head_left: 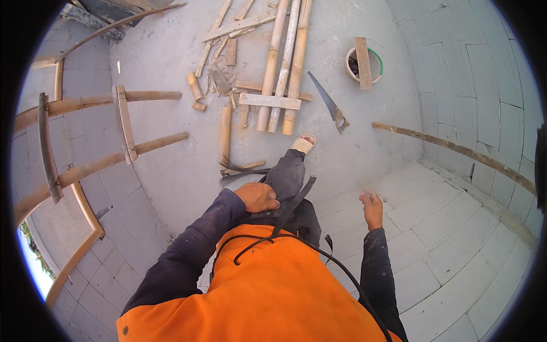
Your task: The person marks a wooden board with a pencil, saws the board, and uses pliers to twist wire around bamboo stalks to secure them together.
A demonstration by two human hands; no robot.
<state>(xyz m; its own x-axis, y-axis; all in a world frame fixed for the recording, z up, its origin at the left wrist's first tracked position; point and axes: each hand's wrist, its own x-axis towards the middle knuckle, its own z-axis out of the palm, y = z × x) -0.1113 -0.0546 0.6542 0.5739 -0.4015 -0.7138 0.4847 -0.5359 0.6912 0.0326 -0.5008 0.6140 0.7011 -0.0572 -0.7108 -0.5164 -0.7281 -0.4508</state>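
My left hand (257, 198) rests at the top of my dark trouser leg (285, 174), fingers curled; what they hold, if anything, is hidden. My right hand (372, 208) is out to the right with bent fingers; anything in it is too small to name. Beyond my sandalled foot (303, 145) lie long bamboo poles (269, 68) under a short crosspiece (253, 99). A hand saw (325, 95) lies to their right. Black straps and a cord (289, 212) hang across my orange top (268, 290).
Two bamboo poles with wooden crosspieces (125, 125) extend from the left beside framed openings (85, 205). A bucket (374, 68) with a board across it stands back right. Scrap wood and short bamboo pieces (195, 85) litter the floor. A long batten (447, 150) stretches toward the right block wall (467, 74).
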